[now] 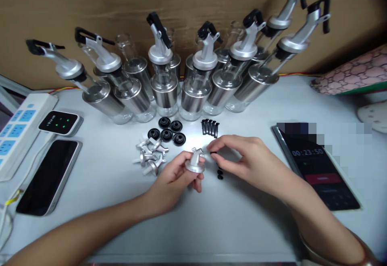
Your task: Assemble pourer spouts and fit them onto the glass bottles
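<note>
My left hand (181, 173) is closed around a silver pourer spout (196, 163), held above the table with its nozzle up. Close to the nozzle's right side, my right hand (242, 155) pinches a small black piece (213, 153) between thumb and forefinger; the fingers partly cover it. Below those fingertips lie small round black caps (220, 174). Left of my left hand is a loose pile of silver spouts (149, 157). Black ring-shaped stoppers (166, 135) sit behind them, and a row of black levers (210, 128) lies beyond my right hand.
Several glass-and-steel bottles (165, 88) stand along the back, the front ones topped with pourers (205, 56). A phone with a running timer (314, 169) lies on the right. At left are another phone (50, 177), a small Wi-Fi device (60, 122) and a power strip (24, 130).
</note>
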The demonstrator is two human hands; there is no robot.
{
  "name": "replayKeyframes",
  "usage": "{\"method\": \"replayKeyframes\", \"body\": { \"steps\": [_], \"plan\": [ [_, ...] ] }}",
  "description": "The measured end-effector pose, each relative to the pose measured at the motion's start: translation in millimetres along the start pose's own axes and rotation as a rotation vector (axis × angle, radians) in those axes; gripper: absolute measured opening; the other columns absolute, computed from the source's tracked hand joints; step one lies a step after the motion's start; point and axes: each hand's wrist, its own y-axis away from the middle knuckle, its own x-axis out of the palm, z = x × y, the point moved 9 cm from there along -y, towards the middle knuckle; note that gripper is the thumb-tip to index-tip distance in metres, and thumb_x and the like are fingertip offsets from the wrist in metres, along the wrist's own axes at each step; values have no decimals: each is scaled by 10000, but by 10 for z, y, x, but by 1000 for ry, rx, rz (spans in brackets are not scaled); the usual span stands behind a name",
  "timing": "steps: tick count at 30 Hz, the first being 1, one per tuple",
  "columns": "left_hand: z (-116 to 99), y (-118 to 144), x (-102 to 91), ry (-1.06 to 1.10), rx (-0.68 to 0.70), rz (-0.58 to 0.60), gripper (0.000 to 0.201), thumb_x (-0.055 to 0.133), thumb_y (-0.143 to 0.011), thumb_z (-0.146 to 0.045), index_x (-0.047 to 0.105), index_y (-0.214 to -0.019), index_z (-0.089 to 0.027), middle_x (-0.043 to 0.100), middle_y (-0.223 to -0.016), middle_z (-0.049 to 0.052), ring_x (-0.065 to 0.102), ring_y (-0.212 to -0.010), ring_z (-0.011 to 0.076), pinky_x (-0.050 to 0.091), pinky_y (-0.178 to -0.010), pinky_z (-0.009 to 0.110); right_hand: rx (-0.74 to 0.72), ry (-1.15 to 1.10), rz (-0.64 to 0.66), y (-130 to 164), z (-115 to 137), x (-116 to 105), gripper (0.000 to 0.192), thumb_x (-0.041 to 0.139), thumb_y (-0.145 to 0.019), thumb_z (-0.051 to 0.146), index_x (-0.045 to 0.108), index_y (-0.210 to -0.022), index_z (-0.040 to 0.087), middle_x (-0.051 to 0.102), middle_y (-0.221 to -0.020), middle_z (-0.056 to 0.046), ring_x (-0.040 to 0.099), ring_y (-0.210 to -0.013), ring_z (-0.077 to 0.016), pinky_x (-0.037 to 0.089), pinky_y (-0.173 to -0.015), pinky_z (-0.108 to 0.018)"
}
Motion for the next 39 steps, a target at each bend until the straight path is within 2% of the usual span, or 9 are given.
{"method": "replayKeyframes", "body": {
  "steps": [3,9,12,16,20,26,32,36,39],
  "plan": [
    [5,5,-9,1,6,1,287,567,-886,-426,537,-996,-163,553,-765,-8,547,-607,101,418,-628,264,33,-91,-86,4,6,-65,101,559,-881,222,655,-849,213,713,-768,-6,632,-645,-136,475,-588,-233],
    [19,4,-2,10,22,19,344,563,-880,-478,543,-1016,-163,554,-775,1,546,-609,107,413,-621,265,4,-226,-228,14,2,-75,162,572,-892,245,712,-972,224,724,-912,-58,671,-808,-182,527,-727,-294],
    [28,5,-3,1,-2,11,354,577,-865,-489,542,-1000,-163,545,-760,-6,532,-599,104,401,-619,262,86,-337,-293,32,-91,-71,109,668,-826,288,705,-885,205,715,-820,-44,664,-748,-177,535,-687,-281],
    [45,17,-10,-5,-55,3,376,613,-828,-510,523,-939,-163,511,-667,-32,480,-558,97,360,-599,250,54,-378,-342,37,-48,-125,75,654,-828,244,722,-838,214,732,-866,-52,679,-815,-186,545,-753,-301],
    [48,21,0,-25,-70,12,381,611,-825,-527,503,-906,-171,491,-587,-46,439,-545,105,331,-593,248,29,-377,-314,23,-4,-113,78,655,-824,215,731,-821,233,743,-855,-38,685,-798,-178,549,-755,-298],
    [46,14,-11,-6,-54,-5,423,614,-815,-568,507,-927,-174,494,-594,-40,449,-562,116,339,-601,251,40,-386,-274,27,-19,-55,67,662,-829,253,720,-808,227,742,-832,-46,689,-785,-193,547,-701,-296],
    [29,12,12,-1,-57,9,429,631,-800,-570,503,-897,-173,492,-585,-42,437,-549,110,340,-589,244,-26,-418,-234,11,63,-49,133,646,-834,175,758,-837,245,747,-842,-30,689,-760,-159,552,-698,-257],
    [27,7,10,6,-38,9,429,636,-800,-568,511,-900,-170,493,-587,-43,443,-549,107,348,-594,243,109,-525,-262,13,-55,-18,64,702,-784,235,746,-831,233,747,-819,-30,690,-745,-166,557,-704,-264],
    [37,9,-3,18,-34,5,431,634,-806,-573,518,-899,-168,500,-595,-40,444,-553,103,350,-593,237,221,-684,-190,8,-147,93,106,700,-785,314,721,-797,211,732,-788,-38,678,-729,-168,550,-697,-269]
  ]
}}
